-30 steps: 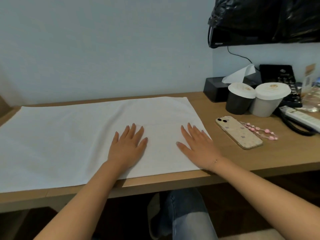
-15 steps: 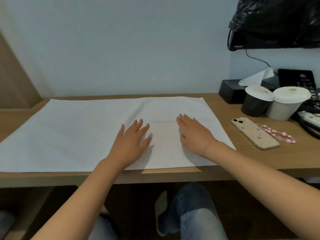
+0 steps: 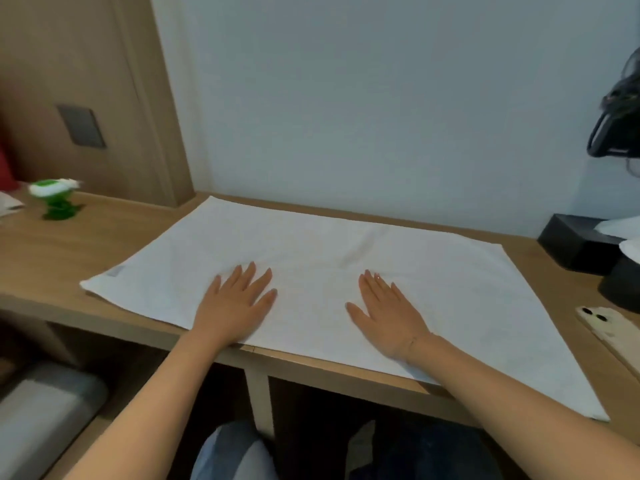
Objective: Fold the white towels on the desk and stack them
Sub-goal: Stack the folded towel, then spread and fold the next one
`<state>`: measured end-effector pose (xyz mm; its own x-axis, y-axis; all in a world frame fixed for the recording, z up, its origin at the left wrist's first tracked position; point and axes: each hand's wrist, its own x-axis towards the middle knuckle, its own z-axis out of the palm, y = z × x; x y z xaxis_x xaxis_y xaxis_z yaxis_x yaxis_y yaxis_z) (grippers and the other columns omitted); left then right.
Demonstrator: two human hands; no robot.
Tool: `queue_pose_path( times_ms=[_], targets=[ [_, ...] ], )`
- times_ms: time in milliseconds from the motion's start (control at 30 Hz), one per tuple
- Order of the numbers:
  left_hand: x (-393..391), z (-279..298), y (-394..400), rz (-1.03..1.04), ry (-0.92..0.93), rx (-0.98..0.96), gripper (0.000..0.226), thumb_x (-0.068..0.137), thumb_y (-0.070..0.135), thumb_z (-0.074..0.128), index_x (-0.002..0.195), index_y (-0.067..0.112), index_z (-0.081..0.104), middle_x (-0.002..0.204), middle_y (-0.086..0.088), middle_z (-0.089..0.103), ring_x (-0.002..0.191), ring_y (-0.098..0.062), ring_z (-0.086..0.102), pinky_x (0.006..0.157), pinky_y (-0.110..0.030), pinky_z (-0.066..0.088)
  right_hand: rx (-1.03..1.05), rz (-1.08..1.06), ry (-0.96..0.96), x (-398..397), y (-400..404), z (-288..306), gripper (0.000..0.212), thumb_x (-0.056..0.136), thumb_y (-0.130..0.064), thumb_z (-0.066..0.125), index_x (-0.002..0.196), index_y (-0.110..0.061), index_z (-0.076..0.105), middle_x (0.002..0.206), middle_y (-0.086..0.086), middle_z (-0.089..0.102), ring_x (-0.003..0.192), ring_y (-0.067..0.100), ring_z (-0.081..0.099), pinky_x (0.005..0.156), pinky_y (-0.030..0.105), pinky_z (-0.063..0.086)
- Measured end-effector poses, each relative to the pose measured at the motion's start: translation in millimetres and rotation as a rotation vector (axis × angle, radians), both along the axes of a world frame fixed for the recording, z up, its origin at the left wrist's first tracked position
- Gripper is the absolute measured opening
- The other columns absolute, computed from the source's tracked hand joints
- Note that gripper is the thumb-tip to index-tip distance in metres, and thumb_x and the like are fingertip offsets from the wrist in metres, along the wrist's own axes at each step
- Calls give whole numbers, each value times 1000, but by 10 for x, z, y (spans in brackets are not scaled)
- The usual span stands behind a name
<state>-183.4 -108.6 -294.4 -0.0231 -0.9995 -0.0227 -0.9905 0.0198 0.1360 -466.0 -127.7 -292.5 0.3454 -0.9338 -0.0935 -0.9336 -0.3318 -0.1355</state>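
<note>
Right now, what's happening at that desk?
A person has a white towel spread flat on the wooden desk and presses it with both hands, fingers straight: the left hand left of the middle, the right hand right of it. No fold shows yet. A phone lies at the right edge, beside the towel.

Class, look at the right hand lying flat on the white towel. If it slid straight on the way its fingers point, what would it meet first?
Only more white towel: the right hand points away and slightly left, toward the towel's far edge, then probably the wall.
</note>
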Motion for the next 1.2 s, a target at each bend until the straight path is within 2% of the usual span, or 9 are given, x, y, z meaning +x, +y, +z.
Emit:
queue_pose_path(
  times_ms=[167, 267, 467, 567, 667, 833, 933, 1033, 1200],
  targets=[
    [1011, 21, 89, 291, -99, 42, 56, 103, 49, 8, 156, 35, -3, 165, 2, -10, 152, -21, -6, 122, -48, 2, -7, -6, 18, -24, 10, 2, 74, 95, -63, 3, 153, -20, -11, 160, -5, -19, 147, 9, -17, 118, 27, -9],
    [1379, 11, 118, 364, -75, 44, 55, 103, 47, 7, 156, 34, 0, 165, 1, -8, 152, -21, -5, 121, -49, 1, 11, -9, 33, 11, 14, 11, 72, 97, -59, 5, 154, -18, -11, 160, -5, -19, 147, 9, -16, 118, 27, -9],
    [1377, 144, -47, 352, -6, 121, 65, 99, 62, 12, 156, 33, -2, 164, -1, -15, 150, -27, -14, 115, -61, -7, -33, 31, -24, 395, -53, 131, 59, 105, -38, 15, 155, -8, 7, 163, 5, -3, 150, 16, -3, 115, 23, -8],
    [989, 290, -242, 125, 52, -50, 63, 101, 59, 22, 156, 35, 6, 165, 3, -10, 151, -19, -12, 117, -56, -8, -74, 127, -83, 821, -144, 194, 58, 105, -36, 19, 154, -7, 8, 163, 6, 0, 150, 15, 0, 114, 21, -7],
    [569, 297, -414, -51, 74, -10, 59, 103, 54, 22, 157, 33, 10, 165, 2, -5, 151, -16, -6, 120, -48, -4, -62, 178, -85, 1247, -217, 176, 63, 104, -42, 18, 155, -9, 5, 163, 6, -2, 150, 17, -2, 118, 28, -3],
    [1136, 26, -559, 123, 14, 12, 59, 101, 57, 11, 156, 39, 2, 164, 7, -10, 151, -15, -10, 119, -50, -8, -56, 178, -31, 1331, -209, -38, 68, 99, -56, 4, 154, -19, -10, 161, -3, -16, 147, 11, -16, 115, 25, -13],
    [1759, -14, -633, 252, -105, 45, 58, 98, 50, 1, 156, 38, -1, 165, 5, -10, 151, -22, -10, 120, -54, 0, -62, 173, -23, 1259, -190, -29, 71, 96, -61, 1, 153, -22, -13, 160, -6, -20, 146, 9, -19, 113, 24, -15],
    [1990, -56, -685, 311, -69, 18, 56, 101, 49, 6, 156, 37, -1, 165, 4, -2, 151, -22, -7, 119, -53, 2, -45, 165, -30, 1286, -153, -3, 71, 95, -61, 2, 153, -22, -14, 160, -6, -21, 146, 9, -19, 115, 25, -13],
    [1901, -42, -738, 309, -143, 26, 55, 103, 42, 9, 156, 25, 3, 164, -6, -1, 151, -26, -8, 118, -59, 1, 9, 169, -90, 1384, -485, 192, 71, 99, -55, 25, 156, -16, 7, 163, -2, -6, 149, 12, -6, 115, 23, -2]
  ],
)
